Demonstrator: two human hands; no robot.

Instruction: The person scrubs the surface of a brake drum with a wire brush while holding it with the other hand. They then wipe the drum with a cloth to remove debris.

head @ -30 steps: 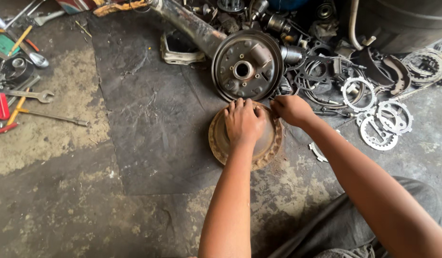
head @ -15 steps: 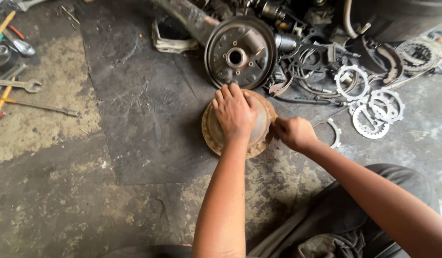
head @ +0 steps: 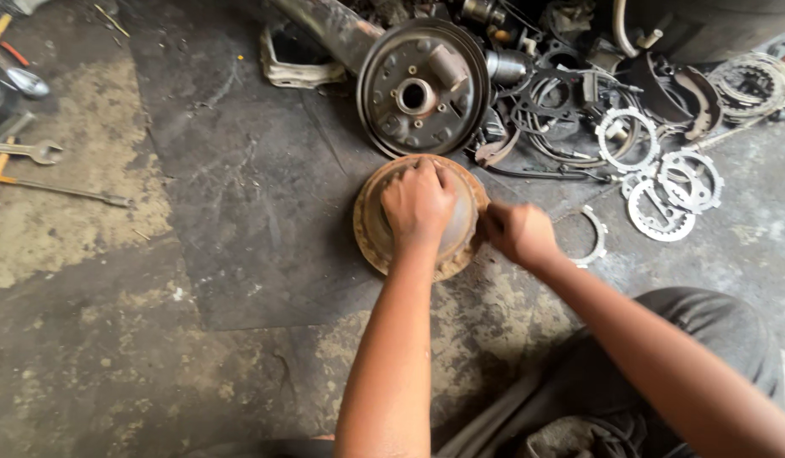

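I'm pressing my left hand point(head: 418, 202), fingers curled, on the rusty brake drum point(head: 371, 237) lying on the floor, steadying it, while my closed right hand point(head: 515, 233) is gripping its rim

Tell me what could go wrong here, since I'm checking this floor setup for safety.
The left hand presses on the rusty drum while the right hand grips its rim; fingers could get pinched or cut on the rough edge if it slips. The backing plate stands tilted close behind and might tip onto the hands. Loose toothed rings lie beside the right arm, easy to snag.
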